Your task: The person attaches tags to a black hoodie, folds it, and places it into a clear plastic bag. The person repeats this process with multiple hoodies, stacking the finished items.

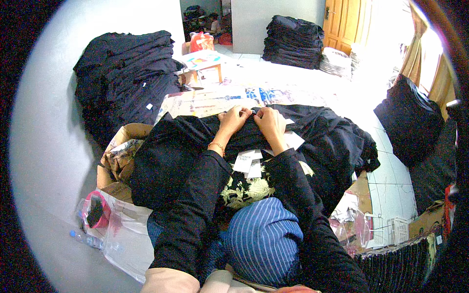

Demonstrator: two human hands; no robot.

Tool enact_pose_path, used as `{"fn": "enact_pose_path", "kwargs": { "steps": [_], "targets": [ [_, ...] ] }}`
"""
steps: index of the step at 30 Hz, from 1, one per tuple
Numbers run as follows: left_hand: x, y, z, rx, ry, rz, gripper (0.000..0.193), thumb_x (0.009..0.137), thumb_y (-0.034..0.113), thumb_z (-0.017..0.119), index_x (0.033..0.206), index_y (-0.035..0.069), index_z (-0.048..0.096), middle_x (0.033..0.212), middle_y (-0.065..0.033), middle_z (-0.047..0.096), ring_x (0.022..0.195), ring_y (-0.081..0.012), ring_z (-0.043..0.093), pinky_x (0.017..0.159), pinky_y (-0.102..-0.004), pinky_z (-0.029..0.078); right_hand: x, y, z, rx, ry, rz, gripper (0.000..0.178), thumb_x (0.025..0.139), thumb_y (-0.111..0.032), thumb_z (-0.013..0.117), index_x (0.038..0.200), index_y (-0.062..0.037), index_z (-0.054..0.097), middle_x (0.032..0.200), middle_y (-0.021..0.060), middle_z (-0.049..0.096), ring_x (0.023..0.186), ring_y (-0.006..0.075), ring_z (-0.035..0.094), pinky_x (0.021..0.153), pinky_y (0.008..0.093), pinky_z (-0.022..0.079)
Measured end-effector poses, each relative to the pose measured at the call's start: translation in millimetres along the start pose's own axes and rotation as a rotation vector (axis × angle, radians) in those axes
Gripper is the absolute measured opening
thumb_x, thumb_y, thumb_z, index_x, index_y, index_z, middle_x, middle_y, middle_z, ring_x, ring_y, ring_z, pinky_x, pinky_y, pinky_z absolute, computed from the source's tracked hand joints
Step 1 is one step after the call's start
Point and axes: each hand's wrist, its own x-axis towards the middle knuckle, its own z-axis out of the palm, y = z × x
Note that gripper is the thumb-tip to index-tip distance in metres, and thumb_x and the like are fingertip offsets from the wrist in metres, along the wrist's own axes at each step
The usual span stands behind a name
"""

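A black garment (185, 139) lies spread over the low work surface in front of me. My left hand (233, 120) pinches its cloth near the far edge, fingers pressed together. Close beside it, my right hand (270, 123) has its thumb and fingertips closed on the same cloth. A small pale bit shows between the fingertips, too small to name. White card tags (243, 162) lie on the garment below my hands. Another white card (294, 140) lies just right of my right wrist. A pale floral print (256, 189) shows nearer my lap.
Tall piles of black cloth stand at the left (124, 73) and far back (293, 41). An opened cardboard box (113, 163), a pink bin (96, 210) and a plastic bottle (86, 239) are on the left. Blue striped cloth (264, 241) covers my knee. A folded dark stack (395, 266) sits at lower right.
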Motion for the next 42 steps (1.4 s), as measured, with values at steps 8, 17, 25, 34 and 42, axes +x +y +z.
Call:
{"fn": "enact_pose_path", "kwargs": {
  "steps": [8, 17, 25, 34, 42],
  "targets": [
    [4, -3, -2, -0.023, -0.097, -0.017, 0.039, 0.082, 0.051, 0.056, 0.1, 0.018, 0.069, 0.091, -0.0061, 0.069, 0.087, -0.0216, 0.064, 0.084, -0.0369, 0.043, -1, 2, -1, 0.041, 0.005, -0.046, 0.017, 0.072, -0.028, 0.066, 0.075, -0.012, 0.07, 0.074, 0.0136, 0.066, 0.071, 0.0302, 0.064, 0.064, 0.0383, 0.049],
    [-4, 5, -13, -0.348, -0.041, 0.119, 0.026, 0.079, 0.03, 0.069, 0.094, 0.008, 0.07, 0.084, -0.0057, 0.07, 0.075, -0.0093, 0.063, 0.072, -0.0232, 0.046, 1, -4, -5, 0.161, 0.087, -0.103, 0.021, 0.081, -0.025, 0.056, 0.094, -0.0085, 0.056, 0.076, 0.0193, 0.064, 0.069, 0.0368, 0.062, 0.062, 0.0465, 0.048],
    [-12, 10, -19, -0.7, 0.134, 0.031, 0.022, 0.079, 0.02, 0.07, 0.092, 0.003, 0.069, 0.083, -0.0047, 0.069, 0.075, -0.0084, 0.061, 0.072, -0.0221, 0.048, 5, -10, -7, 0.563, 0.165, -0.276, 0.015, 0.087, -0.007, 0.047, 0.101, -0.0057, 0.052, 0.072, 0.0154, 0.061, 0.069, 0.0271, 0.062, 0.061, 0.0366, 0.046],
    [-10, 13, -16, -1.015, -0.021, 0.167, 0.022, 0.087, 0.012, 0.06, 0.105, -0.001, 0.063, 0.103, -0.0084, 0.065, 0.086, -0.0119, 0.062, 0.078, -0.0244, 0.051, 11, 3, 10, 0.857, 0.121, -0.152, 0.012, 0.082, -0.014, 0.063, 0.087, -0.0023, 0.062, 0.077, 0.0121, 0.067, 0.069, 0.022, 0.066, 0.064, 0.0307, 0.051],
    [-12, 11, -18, -0.903, -0.044, 0.243, 0.035, 0.087, 0.015, 0.061, 0.118, 0.002, 0.053, 0.098, -0.0059, 0.063, 0.087, -0.0121, 0.061, 0.081, -0.0248, 0.049, 13, 7, 14, 0.725, 0.072, -0.136, 0.014, 0.078, -0.015, 0.066, 0.083, -0.0026, 0.066, 0.075, 0.0135, 0.066, 0.069, 0.0235, 0.066, 0.064, 0.0315, 0.051]
  ]
}}
